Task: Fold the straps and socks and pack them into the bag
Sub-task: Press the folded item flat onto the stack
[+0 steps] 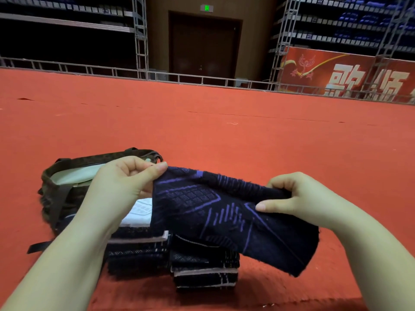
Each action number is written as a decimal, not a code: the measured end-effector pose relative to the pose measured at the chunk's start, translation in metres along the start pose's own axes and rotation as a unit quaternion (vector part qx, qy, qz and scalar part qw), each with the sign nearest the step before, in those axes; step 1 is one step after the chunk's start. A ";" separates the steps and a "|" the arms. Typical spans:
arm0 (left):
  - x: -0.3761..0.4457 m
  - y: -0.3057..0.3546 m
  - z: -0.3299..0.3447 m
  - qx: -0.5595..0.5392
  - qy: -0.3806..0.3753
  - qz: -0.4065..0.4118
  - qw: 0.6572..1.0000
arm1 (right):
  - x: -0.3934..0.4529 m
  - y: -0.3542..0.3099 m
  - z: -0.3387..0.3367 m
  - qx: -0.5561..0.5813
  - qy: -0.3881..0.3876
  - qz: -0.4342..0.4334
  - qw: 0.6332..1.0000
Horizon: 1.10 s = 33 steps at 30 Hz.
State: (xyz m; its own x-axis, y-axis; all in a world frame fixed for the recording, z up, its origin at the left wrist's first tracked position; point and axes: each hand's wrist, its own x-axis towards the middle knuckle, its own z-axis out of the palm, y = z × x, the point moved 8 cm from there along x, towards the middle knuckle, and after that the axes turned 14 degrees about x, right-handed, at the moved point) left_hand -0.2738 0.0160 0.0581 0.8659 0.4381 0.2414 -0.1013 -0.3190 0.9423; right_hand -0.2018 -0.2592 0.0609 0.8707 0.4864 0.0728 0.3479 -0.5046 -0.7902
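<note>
From the head camera, both hands hold a dark navy sock with purple line patterns stretched out in the air above the red carpeted floor. The left hand pinches the sock's left upper corner between thumb and curled fingers; its grip is pressed together on the fabric. The right hand clamps the sock's right upper edge, thumb in front and fingers curled behind. The sock hangs down and to the right, its lower end free.

Below the sock, on the floor, lie two stacks of folded dark socks side by side, some with pale edges showing; a white patterned piece lies on top of the left stack. Just behind and left of the stacks stands an open dark bag with a pale lining, partly hidden by the left hand.

Farther back are metal railings, a dark door and a red banner.
</note>
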 end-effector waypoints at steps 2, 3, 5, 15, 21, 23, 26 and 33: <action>0.000 0.000 -0.006 0.043 0.027 0.022 0.998 | 0.002 0.012 0.001 -0.060 -0.011 0.019 0.998; 0.000 0.001 -0.011 0.087 0.050 0.040 0.994 | 0.003 0.020 0.000 -0.076 -0.009 0.029 0.997; 0.000 0.001 -0.019 0.188 0.100 0.069 0.975 | 0.004 0.031 -0.002 -0.042 0.006 0.029 0.999; -0.004 -0.005 -0.012 0.210 0.063 0.016 0.975 | 0.002 0.057 0.003 0.182 0.151 0.034 0.971; -0.016 0.004 0.045 0.075 -0.071 0.008 0.995 | -0.021 0.109 -0.016 0.181 0.168 0.152 0.957; -0.026 0.016 0.076 0.114 -0.095 0.058 0.987 | -0.036 0.134 -0.030 0.151 0.203 0.197 0.947; -0.043 0.029 0.129 0.233 -0.123 0.127 0.956 | -0.064 0.161 -0.062 0.012 0.274 0.232 0.933; -0.076 0.014 0.243 0.593 -0.203 0.169 0.761 | -0.108 0.225 -0.095 -0.064 0.318 0.296 0.899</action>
State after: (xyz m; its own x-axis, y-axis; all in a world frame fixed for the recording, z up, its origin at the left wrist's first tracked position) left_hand -0.2222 -0.2261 -0.0038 0.9929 -0.0553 0.1050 -0.0462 -0.9951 -0.0870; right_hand -0.1844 -0.4926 -0.0669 0.9249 -0.3792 0.0285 -0.2395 -0.6391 -0.7309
